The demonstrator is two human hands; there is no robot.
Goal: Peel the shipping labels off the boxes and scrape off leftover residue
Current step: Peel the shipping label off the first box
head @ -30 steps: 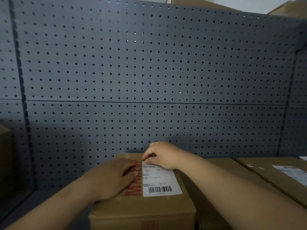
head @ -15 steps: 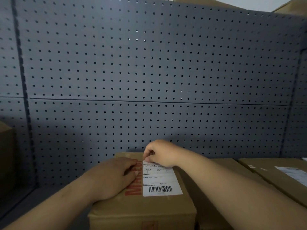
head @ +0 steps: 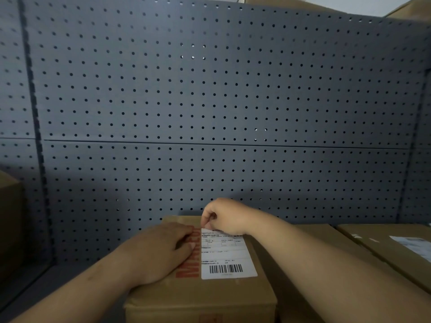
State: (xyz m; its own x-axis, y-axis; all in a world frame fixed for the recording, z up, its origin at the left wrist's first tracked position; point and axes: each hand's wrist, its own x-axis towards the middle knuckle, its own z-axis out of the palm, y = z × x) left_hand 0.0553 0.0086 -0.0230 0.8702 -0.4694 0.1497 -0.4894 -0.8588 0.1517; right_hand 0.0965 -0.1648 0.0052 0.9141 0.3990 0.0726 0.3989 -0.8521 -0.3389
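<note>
A brown cardboard box [head: 200,297] with red print stands in front of me. A white shipping label [head: 227,255] with a barcode lies on its top. My left hand [head: 161,250] rests flat on the box top, left of the label, fingers spread over the red print. My right hand [head: 224,215] is at the label's far edge, with thumb and fingers pinched on its far left corner. Whether that corner has lifted off the cardboard is hard to tell.
A grey pegboard wall [head: 210,113] rises right behind the box. More cardboard boxes [head: 384,252] lie to the right, one with another white label [head: 415,247]. A further box [head: 9,220] stands at the left edge.
My right hand has curled tighter on the label's far corner. My left hand stays flat on the box.
</note>
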